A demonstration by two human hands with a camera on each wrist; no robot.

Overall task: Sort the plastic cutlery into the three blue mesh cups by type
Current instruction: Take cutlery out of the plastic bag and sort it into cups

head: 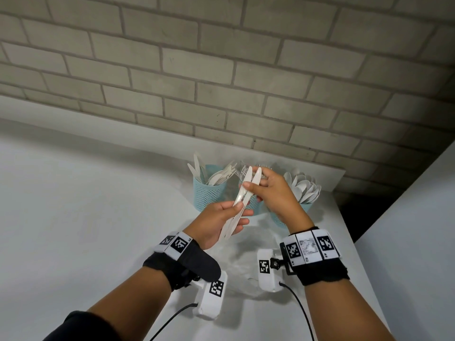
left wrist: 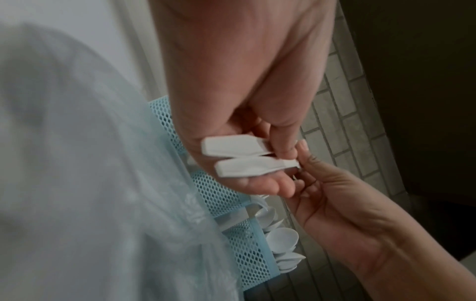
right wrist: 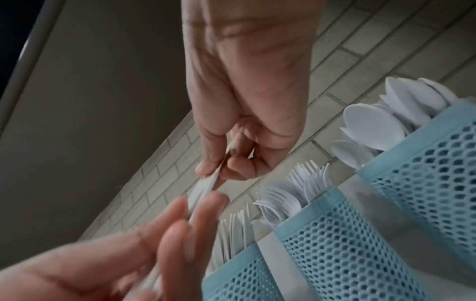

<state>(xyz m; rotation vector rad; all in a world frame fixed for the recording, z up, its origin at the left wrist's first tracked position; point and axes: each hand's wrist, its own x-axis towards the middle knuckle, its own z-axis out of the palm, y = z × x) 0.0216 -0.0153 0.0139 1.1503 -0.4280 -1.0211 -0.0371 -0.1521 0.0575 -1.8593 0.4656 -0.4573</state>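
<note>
The right hand (head: 275,193) pinches the upper part of two white plastic knives (head: 242,193), thumb against fingertips just below the blades. The left hand (head: 221,222) grips the handle ends of the same pair, thumb on top and fingers curled beneath; in the left wrist view the two flat handle butts (left wrist: 239,156) lie side by side against its palm. Both hands hold the pair in the air, just in front of the cups.

In the head view the knives' long axis runs from 7 o'clock at the left palm to 1 o'clock at the blade tips, which splay slightly apart and point toward the middle cup (head: 253,205).

Count: two knives in hand; three blue mesh cups in a row on the white table (head: 86,205). The knife cup (head: 206,190) stands at 10 o'clock from the right fingertips, the middle cup holds forks (right wrist: 291,193), and the spoon cup (head: 305,193) stands at 3 o'clock. No loose cutlery shows on the table.

The left hand looks the nearer to the knife cup, so the pair would probably travel leftward, handles down.
</note>
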